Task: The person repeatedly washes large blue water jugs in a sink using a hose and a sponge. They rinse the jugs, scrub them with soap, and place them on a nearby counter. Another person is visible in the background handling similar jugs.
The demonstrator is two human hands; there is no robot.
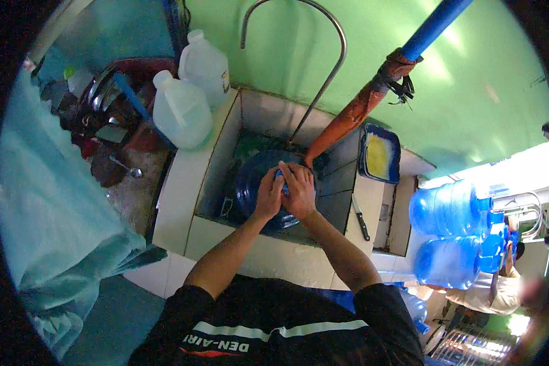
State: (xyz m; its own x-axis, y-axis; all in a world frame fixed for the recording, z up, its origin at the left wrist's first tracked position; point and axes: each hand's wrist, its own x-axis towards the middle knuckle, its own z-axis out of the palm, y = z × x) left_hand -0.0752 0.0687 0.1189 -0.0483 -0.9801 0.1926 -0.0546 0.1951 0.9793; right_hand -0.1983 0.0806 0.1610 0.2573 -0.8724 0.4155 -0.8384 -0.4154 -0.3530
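Observation:
A large blue plastic water jug (249, 185) stands upright in the tiled sink (201, 185). Both my hands are at its top, on either side of a blue cap (279, 174). My left hand (269, 196) grips the cap's left side. On the right, my right hand (299, 190) wraps around it with the fingers bent over. The hands hide most of the cap and the neck. Above the jug's back edge, a curved metal faucet (341, 50) rises from behind the sink.
An orange-wrapped blue pipe (352, 114) slants down into the sink. Two translucent gallon jugs (183, 114) stand left. A knife (360, 219) and a blue tray with a yellow sponge (378, 155) lie right. Blue water jugs (444, 206) and a person (489, 293) are farther right.

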